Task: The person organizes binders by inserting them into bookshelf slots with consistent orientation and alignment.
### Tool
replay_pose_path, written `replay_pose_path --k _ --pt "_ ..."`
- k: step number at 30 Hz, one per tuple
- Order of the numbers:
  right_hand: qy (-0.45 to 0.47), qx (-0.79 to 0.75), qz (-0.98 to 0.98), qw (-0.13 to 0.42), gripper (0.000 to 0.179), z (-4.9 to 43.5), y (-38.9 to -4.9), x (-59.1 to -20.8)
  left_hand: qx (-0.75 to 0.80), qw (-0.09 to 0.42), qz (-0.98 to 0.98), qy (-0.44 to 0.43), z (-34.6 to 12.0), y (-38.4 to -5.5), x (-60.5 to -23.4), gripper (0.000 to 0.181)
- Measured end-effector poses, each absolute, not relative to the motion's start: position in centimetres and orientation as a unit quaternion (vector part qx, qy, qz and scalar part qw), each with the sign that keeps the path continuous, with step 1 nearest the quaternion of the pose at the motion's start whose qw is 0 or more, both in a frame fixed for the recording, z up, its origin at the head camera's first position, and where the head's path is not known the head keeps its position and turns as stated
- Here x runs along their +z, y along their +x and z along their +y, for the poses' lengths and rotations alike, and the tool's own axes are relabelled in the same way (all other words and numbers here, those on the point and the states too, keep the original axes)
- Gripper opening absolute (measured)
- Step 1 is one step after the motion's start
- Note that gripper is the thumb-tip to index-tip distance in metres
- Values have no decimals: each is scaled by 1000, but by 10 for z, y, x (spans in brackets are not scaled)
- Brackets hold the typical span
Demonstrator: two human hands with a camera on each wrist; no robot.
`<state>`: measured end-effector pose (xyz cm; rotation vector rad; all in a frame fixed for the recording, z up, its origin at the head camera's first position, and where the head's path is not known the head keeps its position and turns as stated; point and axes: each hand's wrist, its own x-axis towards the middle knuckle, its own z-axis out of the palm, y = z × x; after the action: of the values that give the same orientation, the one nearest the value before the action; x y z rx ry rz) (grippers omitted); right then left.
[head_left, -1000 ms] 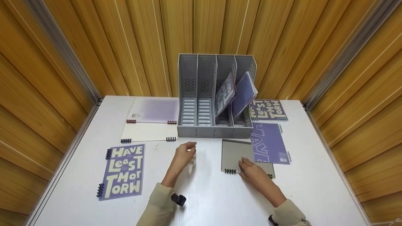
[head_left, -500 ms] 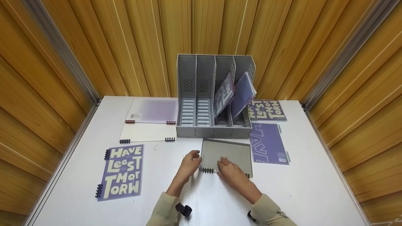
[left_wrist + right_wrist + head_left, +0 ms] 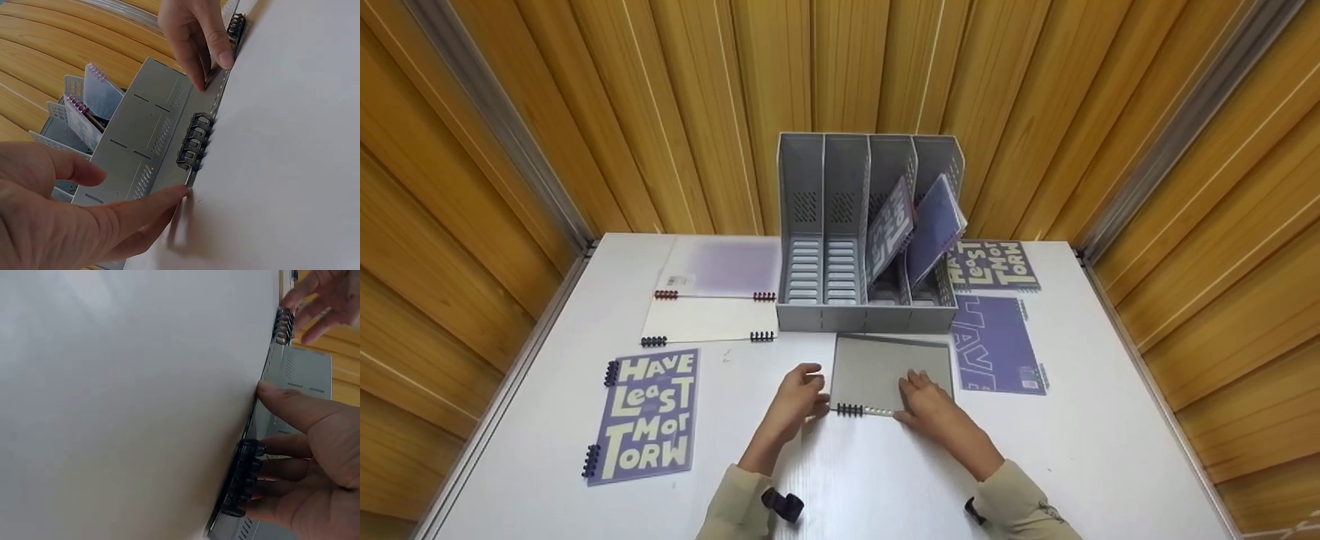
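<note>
A grey-covered notebook (image 3: 866,367) with black binding rings (image 3: 195,140) lies flat on the white table, below the grey file organizer (image 3: 866,319). My right hand (image 3: 930,409) rests on its right part, fingers on the cover and thumb at the ringed front edge; the hand hides the right set of rings in the head view. At the notebook's left front corner is my left hand (image 3: 791,405), its fingertips at the edge and its thumb raised apart in the left wrist view.
Two notebooks lean in the organizer's right compartments, including a purple one (image 3: 934,229). A purple lettered notebook (image 3: 649,416) lies at left, behind it a cream one (image 3: 705,319). Further notebooks, one plain purple (image 3: 1001,345), lie at right.
The grey notebook has slid left from beside the purple one to the middle, moved by my right hand. My left hand has come to its left edge; my right hand has since shifted slightly right.
</note>
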<state>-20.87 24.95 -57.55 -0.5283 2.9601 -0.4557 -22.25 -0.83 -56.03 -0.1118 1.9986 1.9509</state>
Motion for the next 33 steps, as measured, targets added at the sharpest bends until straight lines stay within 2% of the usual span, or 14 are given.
replay_pose_path --k 9,12,18,23,28,33 --pt "-245 -59 968 -18 56 245 -210 -575 727 195 653 -78 -15 -228 -563 49" --pt "-240 -73 968 0 59 245 -211 -574 751 202 624 -71 -16 -228 -567 49" --pt "-196 -129 969 80 70 243 -218 -570 778 230 584 -10 -8 -225 -575 43" --pt "-185 -158 964 110 80 237 -218 -567 773 236 589 -8 -2 -222 -574 36" --pt "-196 -189 956 107 78 232 -216 -567 760 216 612 -5 -6 -222 -563 27" --pt "-241 -230 941 55 67 229 -217 -569 782 194 592 12 -11 -221 -549 12"
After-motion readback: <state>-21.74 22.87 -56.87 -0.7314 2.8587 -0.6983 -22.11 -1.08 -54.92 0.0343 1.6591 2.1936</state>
